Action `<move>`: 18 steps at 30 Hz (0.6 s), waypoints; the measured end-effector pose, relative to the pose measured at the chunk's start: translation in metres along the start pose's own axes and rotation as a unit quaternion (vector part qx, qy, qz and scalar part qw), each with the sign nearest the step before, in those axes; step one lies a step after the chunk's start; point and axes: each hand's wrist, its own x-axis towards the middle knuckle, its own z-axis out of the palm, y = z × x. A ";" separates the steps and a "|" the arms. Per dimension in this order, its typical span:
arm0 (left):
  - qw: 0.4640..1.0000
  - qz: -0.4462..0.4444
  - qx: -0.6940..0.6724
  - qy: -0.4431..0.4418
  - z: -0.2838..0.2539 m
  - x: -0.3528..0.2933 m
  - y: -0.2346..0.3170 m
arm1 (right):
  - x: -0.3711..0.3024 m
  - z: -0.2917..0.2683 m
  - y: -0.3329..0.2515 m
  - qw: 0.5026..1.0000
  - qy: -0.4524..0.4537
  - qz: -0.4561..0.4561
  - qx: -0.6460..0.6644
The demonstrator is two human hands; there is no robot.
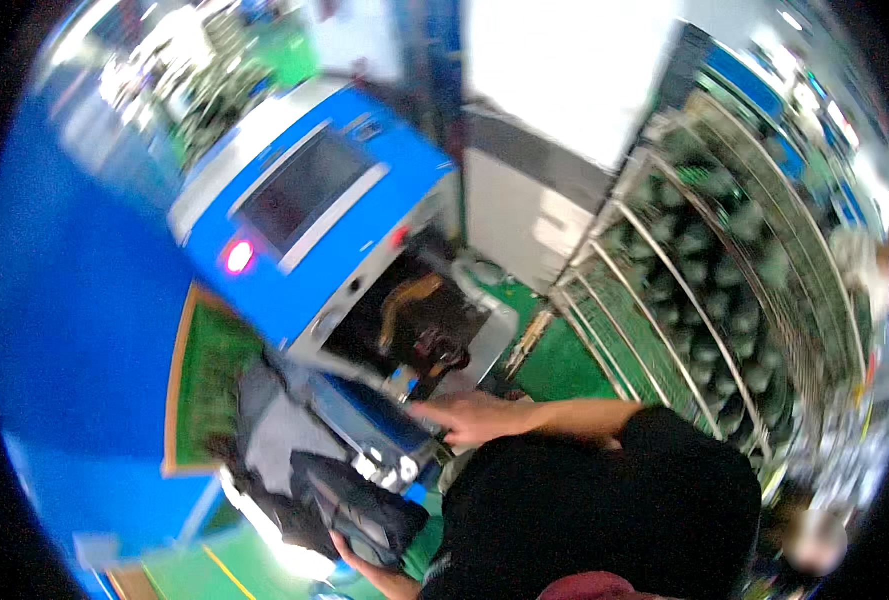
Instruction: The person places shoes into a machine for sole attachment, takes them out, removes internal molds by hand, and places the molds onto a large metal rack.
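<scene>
My right hand [475, 417] reaches left toward the front of a blue machine [265, 300], its fingers stretched out near the lower edge of the work opening. Nothing shows in it, though motion blurs the fingers. Inside the dark opening are a curved brownish part [407, 305] and a dark rounded piece [443, 350]. Low in the view, my left hand [365, 568] is against the lower edge of a black and grey soft-looking piece [365, 515], whose kind I cannot make out. That piece hides most of the left fingers.
The machine carries a dark screen [305, 195], a lit red-white button [239, 257] and a red knob [401, 237]. Right of it stands a wire rack [655, 240] full of dark rounded objects. Grey cloth-like material [280, 430] lies at left, beside a wood-edged green panel [210, 380].
</scene>
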 end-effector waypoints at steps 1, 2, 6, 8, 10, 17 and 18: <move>0.999 -0.010 0.047 -0.018 0.022 0.003 -0.007 | 0.015 -0.006 -0.010 0.989 0.053 -0.128 -0.054; 0.995 -0.014 0.094 -0.038 0.045 0.007 -0.014 | 0.025 -0.010 -0.018 0.964 0.077 -0.227 -0.116; 0.973 -0.024 0.210 -0.087 0.105 0.012 -0.032 | 0.060 -0.031 -0.075 0.831 0.129 -0.527 -0.119; 0.960 -0.051 0.247 -0.119 0.127 0.015 -0.041 | 0.058 -0.060 -0.088 0.777 0.137 -0.600 -0.133; 0.947 -0.088 0.268 -0.157 0.145 0.023 -0.055 | 0.034 -0.085 -0.074 0.797 0.123 -0.571 -0.155; 0.864 -0.318 0.224 -0.321 0.173 0.058 -0.102 | -0.043 -0.170 -0.036 0.974 0.052 -0.215 -0.049; 0.826 -0.382 0.182 -0.372 0.177 0.069 -0.108 | -0.061 -0.183 -0.032 0.988 0.105 -0.115 0.006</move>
